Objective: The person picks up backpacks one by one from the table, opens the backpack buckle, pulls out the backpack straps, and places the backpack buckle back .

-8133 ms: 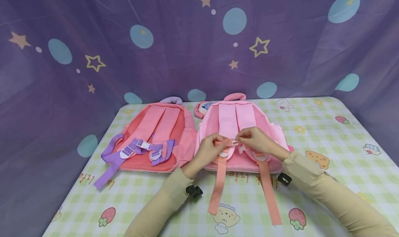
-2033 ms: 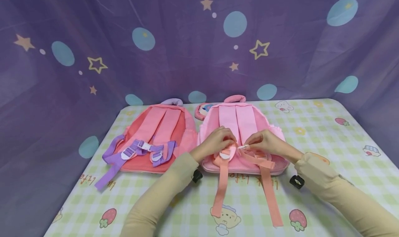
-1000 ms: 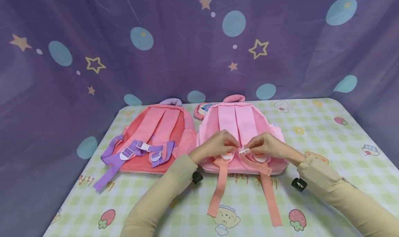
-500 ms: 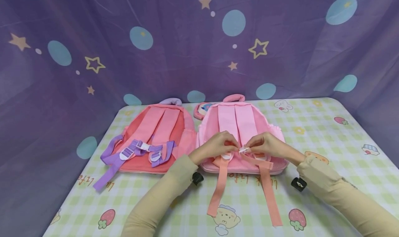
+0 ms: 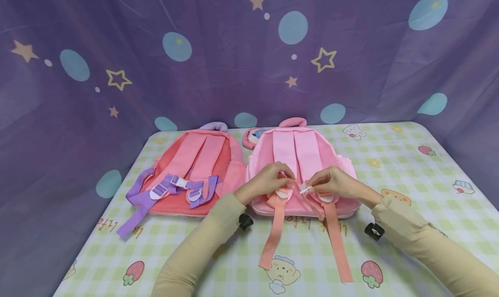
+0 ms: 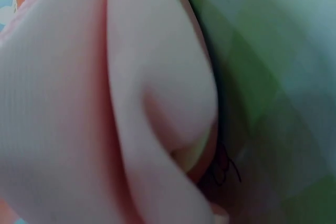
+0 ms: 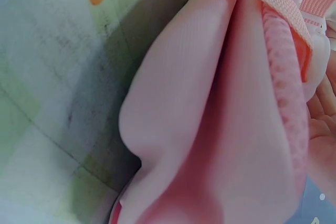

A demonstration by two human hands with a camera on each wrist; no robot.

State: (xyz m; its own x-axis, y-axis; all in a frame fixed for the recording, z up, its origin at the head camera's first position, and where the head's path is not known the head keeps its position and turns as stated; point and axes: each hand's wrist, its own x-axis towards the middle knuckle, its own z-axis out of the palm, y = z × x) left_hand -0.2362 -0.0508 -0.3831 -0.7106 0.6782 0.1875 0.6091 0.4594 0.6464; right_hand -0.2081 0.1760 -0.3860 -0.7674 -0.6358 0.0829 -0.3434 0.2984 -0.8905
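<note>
A pink backpack [image 5: 261, 156] lies with its shoulder straps up in the head view. Over its lower middle, my left hand [image 5: 267, 182] pinches a thin orange webbing strap [image 5: 295, 184]. Just to the right, my right hand [image 5: 333, 182] pinches a small white plastic buckle [image 5: 306, 190] between thumb and fingers. The webbing runs from the left fingertips to the buckle, and a loose end [image 5: 313, 208] droops below it. Both wrist views are filled mostly by the backpack's pink fabric [image 6: 152, 40]; part of my right palm [image 7: 323, 119] shows at the right wrist view's edge.
Left of it lies a coral backpack [image 5: 230, 182] with purple straps [image 5: 136, 219] and a joined white buckle [image 5: 181, 183]. Two orange strap tails [image 5: 272, 240] hang onto the checked tablecloth [image 5: 421, 210]. A small round pink-edged item [image 5: 249, 138] sits behind, before a purple curtain [image 5: 218, 80].
The left hand has drawn back a little left and up from the buckle, stretching the webbing. Its loose end, earlier lying toward the right, now hangs down. The right hand has stayed nearly still lately.
</note>
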